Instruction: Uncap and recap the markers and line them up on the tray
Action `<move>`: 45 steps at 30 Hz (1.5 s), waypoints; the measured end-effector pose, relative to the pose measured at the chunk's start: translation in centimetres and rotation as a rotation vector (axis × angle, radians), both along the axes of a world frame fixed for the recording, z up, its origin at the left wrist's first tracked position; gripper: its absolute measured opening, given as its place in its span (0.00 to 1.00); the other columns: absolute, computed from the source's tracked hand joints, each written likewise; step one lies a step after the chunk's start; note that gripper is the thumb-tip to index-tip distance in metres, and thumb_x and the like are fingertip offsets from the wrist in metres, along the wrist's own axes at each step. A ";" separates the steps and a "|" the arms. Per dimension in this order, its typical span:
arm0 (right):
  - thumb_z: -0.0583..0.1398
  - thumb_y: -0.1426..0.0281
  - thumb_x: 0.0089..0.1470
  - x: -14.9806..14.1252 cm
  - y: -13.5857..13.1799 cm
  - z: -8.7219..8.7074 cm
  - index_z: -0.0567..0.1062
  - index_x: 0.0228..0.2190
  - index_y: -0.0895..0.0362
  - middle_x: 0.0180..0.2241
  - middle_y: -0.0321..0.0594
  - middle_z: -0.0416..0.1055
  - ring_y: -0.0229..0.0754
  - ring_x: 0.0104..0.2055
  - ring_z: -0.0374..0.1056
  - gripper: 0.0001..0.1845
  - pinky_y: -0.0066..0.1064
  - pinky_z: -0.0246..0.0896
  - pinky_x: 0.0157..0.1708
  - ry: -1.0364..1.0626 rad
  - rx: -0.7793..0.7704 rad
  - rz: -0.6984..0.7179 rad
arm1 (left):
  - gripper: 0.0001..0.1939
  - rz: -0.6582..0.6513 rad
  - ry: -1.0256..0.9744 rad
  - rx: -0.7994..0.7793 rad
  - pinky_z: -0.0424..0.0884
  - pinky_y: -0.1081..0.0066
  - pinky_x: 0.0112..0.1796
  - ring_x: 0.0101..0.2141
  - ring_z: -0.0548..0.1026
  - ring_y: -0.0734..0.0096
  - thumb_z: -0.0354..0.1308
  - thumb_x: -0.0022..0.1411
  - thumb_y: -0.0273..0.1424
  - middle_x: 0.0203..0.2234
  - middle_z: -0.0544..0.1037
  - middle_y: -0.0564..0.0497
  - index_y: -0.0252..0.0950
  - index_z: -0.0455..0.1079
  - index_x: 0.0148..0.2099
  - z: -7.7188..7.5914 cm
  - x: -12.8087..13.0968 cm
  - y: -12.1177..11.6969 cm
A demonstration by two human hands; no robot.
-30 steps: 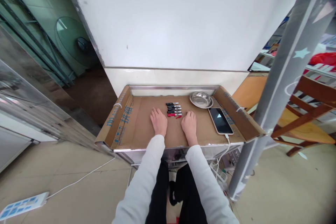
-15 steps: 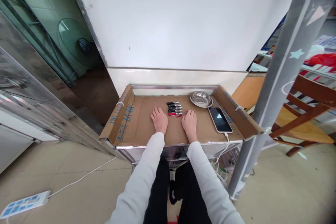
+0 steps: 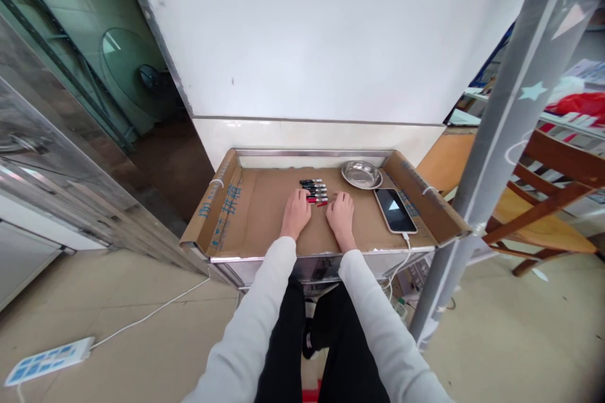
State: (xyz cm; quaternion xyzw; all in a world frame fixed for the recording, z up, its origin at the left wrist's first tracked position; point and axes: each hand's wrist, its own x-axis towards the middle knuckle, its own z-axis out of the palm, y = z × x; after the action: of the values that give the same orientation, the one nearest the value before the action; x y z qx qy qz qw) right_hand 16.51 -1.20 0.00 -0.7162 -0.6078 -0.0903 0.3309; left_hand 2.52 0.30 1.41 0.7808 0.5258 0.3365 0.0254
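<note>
Several black markers (image 3: 316, 188) lie side by side in a short stack of rows, with a red marker (image 3: 316, 200) at the near side of the row. A small red piece (image 3: 322, 204) lies just below it. My left hand (image 3: 297, 211) rests at the left ends of the nearer markers, its fingers drawn together and covering the red marker's left end; what they grip, if anything, is hidden. To the right of the markers, my right hand (image 3: 340, 213) lies on the cardboard with loosely bent, parted fingers and holds nothing. Its fingertips are close to the small red piece.
Cardboard (image 3: 259, 220) with raised sides lines the small table. A shiny metal dish (image 3: 362, 174) sits at the back right, with a phone (image 3: 395, 210) on a white cable in front of it. A whiteboard (image 3: 302, 38) rises behind; a grey pole (image 3: 496, 138) stands right.
My left hand has slid right to the left ends of the markers, and its spread fingers have drawn together. My right hand and the markers stay nearly in place; the view has shifted slightly.
</note>
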 end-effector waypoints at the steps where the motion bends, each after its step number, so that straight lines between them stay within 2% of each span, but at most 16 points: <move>1: 0.48 0.78 0.51 0.0 -0.1 0.2 0.66 0.38 0.60 0.39 0.49 0.63 0.47 0.41 0.58 0.13 0.38 0.54 0.42 -0.010 0.000 0.045 | 0.12 -0.052 0.024 -0.004 0.64 0.67 0.44 0.40 0.68 0.67 0.45 0.58 0.20 0.38 0.68 0.47 0.35 0.62 0.43 -0.1 -0.1 0.0; 4: 0.49 0.76 0.52 -0.1 -0.4 0.4 0.69 0.34 0.58 0.38 0.47 0.62 0.46 0.41 0.57 0.10 0.36 0.54 0.42 -0.074 -0.013 0.211 | 0.09 -0.068 0.101 -0.018 0.64 0.65 0.43 0.39 0.67 0.65 0.46 0.58 0.21 0.36 0.68 0.47 0.36 0.64 0.40 -0.5 -0.2 0.1; 6: 0.49 0.76 0.52 -0.2 -0.4 0.4 0.69 0.34 0.58 0.38 0.46 0.62 0.46 0.41 0.56 0.10 0.37 0.53 0.42 -0.114 -0.027 0.255 | 0.08 -0.051 0.129 -0.031 0.63 0.63 0.42 0.40 0.67 0.64 0.47 0.59 0.23 0.37 0.68 0.47 0.37 0.65 0.39 -0.6 -0.2 0.1; 13: 0.50 0.73 0.53 -0.2 -0.3 -0.3 0.68 0.35 0.60 0.36 0.48 0.63 0.48 0.40 0.56 0.09 0.37 0.53 0.40 -0.141 -0.069 0.127 | 0.05 -0.056 0.140 -0.029 0.61 0.63 0.43 0.40 0.66 0.64 0.51 0.59 0.28 0.36 0.68 0.48 0.38 0.65 0.38 -0.7 -0.3 -0.1; 17: 0.49 0.70 0.56 -0.2 -0.3 -0.3 0.68 0.33 0.59 0.36 0.48 0.63 0.47 0.39 0.57 0.09 0.37 0.52 0.39 -0.150 -0.041 0.085 | 0.04 -0.082 0.094 -0.029 0.62 0.65 0.42 0.39 0.67 0.66 0.50 0.62 0.30 0.35 0.69 0.49 0.38 0.65 0.39 -0.5 -0.4 0.1; 21: 0.47 0.70 0.60 0.0 0.0 0.1 0.69 0.36 0.59 0.36 0.47 0.65 0.46 0.39 0.59 0.13 0.35 0.52 0.39 -0.144 -0.033 0.130 | 0.06 -0.076 0.016 0.007 0.64 0.68 0.42 0.38 0.69 0.69 0.45 0.65 0.29 0.36 0.71 0.50 0.37 0.63 0.41 -0.3 -0.3 0.6; 28: 0.47 0.68 0.62 0.0 1.6 0.7 0.71 0.38 0.57 0.35 0.43 0.70 0.43 0.38 0.62 0.14 0.32 0.52 0.40 -0.109 0.003 0.248 | 0.10 -0.103 -0.028 0.045 0.66 0.68 0.44 0.41 0.70 0.70 0.46 0.66 0.29 0.38 0.72 0.49 0.37 0.63 0.47 -0.4 -0.1 1.5; 34: 0.48 0.69 0.62 -0.1 1.8 0.6 0.72 0.39 0.56 0.35 0.42 0.72 0.42 0.39 0.63 0.14 0.32 0.53 0.40 -0.107 0.031 0.319 | 0.10 -0.107 -0.013 0.047 0.66 0.67 0.44 0.41 0.70 0.69 0.45 0.66 0.30 0.38 0.72 0.49 0.38 0.66 0.45 -0.4 0.0 1.6; 40: 0.48 0.68 0.62 0.0 1.8 0.6 0.72 0.38 0.57 0.36 0.43 0.72 0.43 0.39 0.64 0.14 0.32 0.53 0.40 -0.061 0.038 0.260 | 0.10 -0.087 -0.016 0.053 0.66 0.68 0.44 0.40 0.70 0.69 0.45 0.66 0.30 0.38 0.72 0.49 0.37 0.65 0.45 -0.5 -0.1 1.7; 45: 0.48 0.69 0.61 -0.1 1.6 1.0 0.72 0.38 0.57 0.37 0.42 0.73 0.43 0.40 0.65 0.13 0.33 0.55 0.42 -0.024 0.022 0.351 | 0.10 -0.100 -0.044 0.038 0.66 0.68 0.45 0.41 0.70 0.69 0.44 0.66 0.30 0.39 0.72 0.49 0.38 0.65 0.46 -0.5 -0.1 1.7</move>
State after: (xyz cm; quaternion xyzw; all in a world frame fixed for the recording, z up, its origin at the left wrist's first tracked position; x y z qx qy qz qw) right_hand 16.41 0.42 0.97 -0.5941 -0.7265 -0.0462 0.3422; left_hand 2.40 2.01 0.95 0.7989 0.4788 0.3618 0.0391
